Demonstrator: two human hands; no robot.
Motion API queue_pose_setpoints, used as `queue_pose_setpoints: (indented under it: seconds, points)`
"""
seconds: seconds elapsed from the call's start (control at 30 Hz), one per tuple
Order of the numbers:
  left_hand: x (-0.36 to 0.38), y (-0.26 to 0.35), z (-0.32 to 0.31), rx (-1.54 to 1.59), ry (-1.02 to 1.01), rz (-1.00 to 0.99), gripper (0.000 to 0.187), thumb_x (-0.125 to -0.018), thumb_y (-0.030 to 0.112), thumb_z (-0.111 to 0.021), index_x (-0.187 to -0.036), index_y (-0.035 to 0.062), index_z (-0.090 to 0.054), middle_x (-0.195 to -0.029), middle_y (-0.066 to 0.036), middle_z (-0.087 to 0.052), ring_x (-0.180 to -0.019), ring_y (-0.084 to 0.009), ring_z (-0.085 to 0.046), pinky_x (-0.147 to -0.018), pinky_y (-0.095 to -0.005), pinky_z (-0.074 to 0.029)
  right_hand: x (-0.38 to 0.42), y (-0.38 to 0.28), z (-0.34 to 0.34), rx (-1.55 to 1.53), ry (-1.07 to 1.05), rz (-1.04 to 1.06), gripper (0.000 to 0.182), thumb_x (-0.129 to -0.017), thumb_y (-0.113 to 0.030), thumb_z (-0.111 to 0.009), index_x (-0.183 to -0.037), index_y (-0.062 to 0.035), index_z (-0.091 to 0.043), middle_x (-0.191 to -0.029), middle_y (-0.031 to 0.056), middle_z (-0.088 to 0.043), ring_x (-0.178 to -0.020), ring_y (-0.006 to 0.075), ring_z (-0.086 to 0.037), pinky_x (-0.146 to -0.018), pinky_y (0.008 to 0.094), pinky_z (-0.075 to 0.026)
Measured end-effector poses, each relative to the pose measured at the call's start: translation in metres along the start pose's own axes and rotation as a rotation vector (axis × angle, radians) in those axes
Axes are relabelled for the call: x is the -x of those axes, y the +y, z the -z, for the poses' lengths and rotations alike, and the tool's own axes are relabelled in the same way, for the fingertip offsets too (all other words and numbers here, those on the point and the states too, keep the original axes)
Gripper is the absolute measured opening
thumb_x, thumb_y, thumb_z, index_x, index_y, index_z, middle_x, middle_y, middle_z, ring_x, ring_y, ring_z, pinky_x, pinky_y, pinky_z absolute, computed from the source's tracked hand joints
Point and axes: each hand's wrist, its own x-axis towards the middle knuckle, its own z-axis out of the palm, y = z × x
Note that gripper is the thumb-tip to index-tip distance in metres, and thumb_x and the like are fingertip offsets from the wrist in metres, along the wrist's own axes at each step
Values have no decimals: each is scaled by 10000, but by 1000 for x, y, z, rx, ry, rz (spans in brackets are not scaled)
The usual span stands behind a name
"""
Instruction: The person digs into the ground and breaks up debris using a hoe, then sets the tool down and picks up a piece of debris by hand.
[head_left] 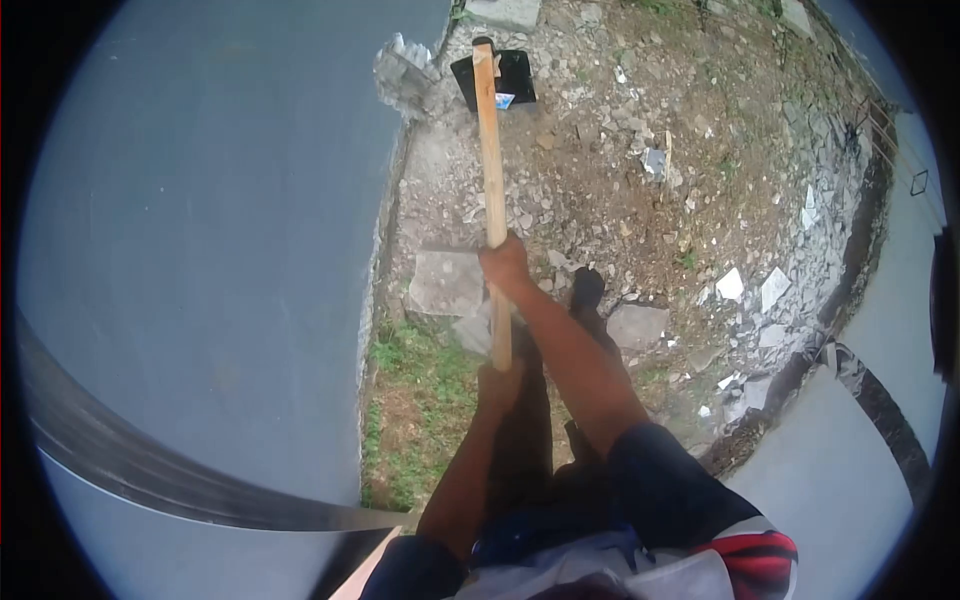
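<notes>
A hoe with a pale wooden handle (490, 160) stretches away from me over the rubble. Its black blade (517, 75) bears a blue and white sticker and is at the far end, close over the ground beside the grey wall. My right hand (507, 266) is wrapped round the handle below its middle. Nearer my body, my left hand (499, 384) grips the butt end, closed around the wood. Under the blade lie gravel and loose soil.
A grey wall (210, 200) runs along the left, with a broken concrete lump (403, 75) at its edge. Flat slabs (447, 282) lie near my feet, one by my shoe (588, 288). White tile shards (774, 290) litter the right side. Green weeds (420, 365) grow at the left.
</notes>
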Motion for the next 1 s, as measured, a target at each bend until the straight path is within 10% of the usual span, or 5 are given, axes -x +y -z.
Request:
queue_pose_setpoints:
  seconds: [0.33, 0.63, 0.83, 0.93, 1.0]
  points:
    - [108, -89, -49, -251, -58, -326, 303, -847, 260, -693, -958, -21, -670, -800, -263, -673, -824, -414, -690, -684, -435, -547, 160, -23, 123, -411, -71, -178, 251, -835, 1, -603, -1046, 5, -466, -664, 56, -539, -453, 132, -533, -392, 300, -432]
    - [-43, 227, 3, 39, 169, -855, 229, -813, 214, -688, -939, 24, -681, -824, -243, -674, -798, -430, -665, -681, -468, -525, 4, -258, 153, -401, 149, 598, 260, -891, -40, -611, -1083, 31, -451, -716, 82, -564, -466, 156, -549, -407, 283, -456]
    - [-12, 60, -29, -188, 113, -441, 307, -840, 245, -693, -798, -51, -624, -631, -195, -622, -602, -272, -660, -581, -410, -519, -52, -45, 68, -301, -147, -280, 404, -812, -33, -636, -1162, 60, -459, -859, 195, -594, -546, 236, -613, -390, 363, -483]
    - [91, 1, -38, 233, -78, 11, 278, -889, 239, -662, -802, -13, -587, -592, -67, -594, -479, -133, -582, -462, -303, -482, 71, -32, 55, 9, -237, -269, 478, -797, -104, -629, -1222, 63, -488, -859, 232, -656, -674, 323, -686, -566, 418, -541]
    - [142, -111, -46, -198, 20, -209, 380, -890, 373, -639, -1015, 14, -639, -789, -184, -679, -724, -301, -688, -623, -407, -541, 148, 44, 39, -2, -218, -142, 460, -790, -104, -631, -1218, 25, -521, -907, 201, -674, -813, 321, -695, -722, 447, -535]
